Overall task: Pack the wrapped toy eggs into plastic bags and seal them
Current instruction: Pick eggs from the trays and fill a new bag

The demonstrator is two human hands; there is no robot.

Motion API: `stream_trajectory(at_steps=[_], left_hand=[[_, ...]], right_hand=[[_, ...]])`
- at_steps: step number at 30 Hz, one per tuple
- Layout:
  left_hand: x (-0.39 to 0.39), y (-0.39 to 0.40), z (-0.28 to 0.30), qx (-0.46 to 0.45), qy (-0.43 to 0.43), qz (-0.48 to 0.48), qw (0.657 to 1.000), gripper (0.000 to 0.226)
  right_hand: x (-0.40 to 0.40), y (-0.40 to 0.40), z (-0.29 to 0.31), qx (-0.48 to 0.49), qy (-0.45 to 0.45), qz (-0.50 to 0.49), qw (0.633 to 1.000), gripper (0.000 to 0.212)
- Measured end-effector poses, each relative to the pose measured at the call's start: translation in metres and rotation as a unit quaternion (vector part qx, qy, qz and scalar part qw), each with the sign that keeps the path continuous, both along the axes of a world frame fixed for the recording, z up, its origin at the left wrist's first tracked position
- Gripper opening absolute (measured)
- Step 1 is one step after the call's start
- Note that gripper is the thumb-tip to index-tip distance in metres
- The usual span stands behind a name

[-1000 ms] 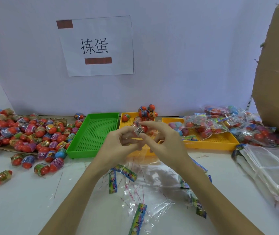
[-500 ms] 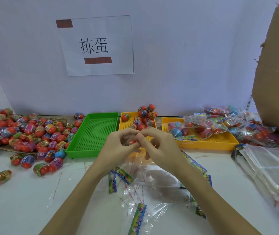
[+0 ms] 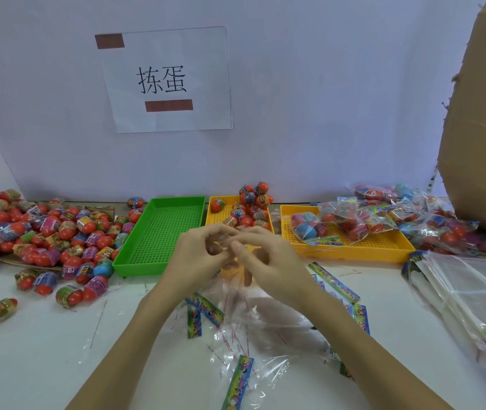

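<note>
- Two hands meet at frame centre: the left hand (image 3: pixel 199 255) and right hand (image 3: pixel 261 258) both pinch the mouth of a clear plastic bag (image 3: pixel 236 287), which hangs downward from the fingertips.
- Wrapped red eggs (image 3: pixel 250 211) fill the small yellow tray (image 3: pixel 215 220) just above, nearer the right hand.

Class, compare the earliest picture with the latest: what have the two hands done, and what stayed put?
Both hands, left hand and right hand, sank slightly toward the clear bag; the barcoded egg, visible earlier, is now hidden between the fingers. The green tray and loose eggs stayed put.
</note>
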State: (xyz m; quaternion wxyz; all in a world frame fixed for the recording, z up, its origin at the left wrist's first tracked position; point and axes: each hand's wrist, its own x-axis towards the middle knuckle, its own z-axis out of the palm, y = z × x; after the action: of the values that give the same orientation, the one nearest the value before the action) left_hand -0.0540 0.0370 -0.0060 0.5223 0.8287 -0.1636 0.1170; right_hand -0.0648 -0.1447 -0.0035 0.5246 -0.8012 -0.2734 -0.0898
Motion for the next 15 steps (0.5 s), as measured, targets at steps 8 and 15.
stream_trajectory(at_steps=[8,15], left_hand=[[0.002,0.003,0.004,-0.139,0.070,0.071,0.985,0.013],[0.003,0.004,0.003,-0.156,0.099,0.086,0.979,0.013]], right_hand=[[0.031,-0.016,-0.018,-0.124,-0.070,-0.201,0.969,0.029],[0.052,-0.014,-0.035,-0.337,-0.058,-0.190,0.920,0.056]])
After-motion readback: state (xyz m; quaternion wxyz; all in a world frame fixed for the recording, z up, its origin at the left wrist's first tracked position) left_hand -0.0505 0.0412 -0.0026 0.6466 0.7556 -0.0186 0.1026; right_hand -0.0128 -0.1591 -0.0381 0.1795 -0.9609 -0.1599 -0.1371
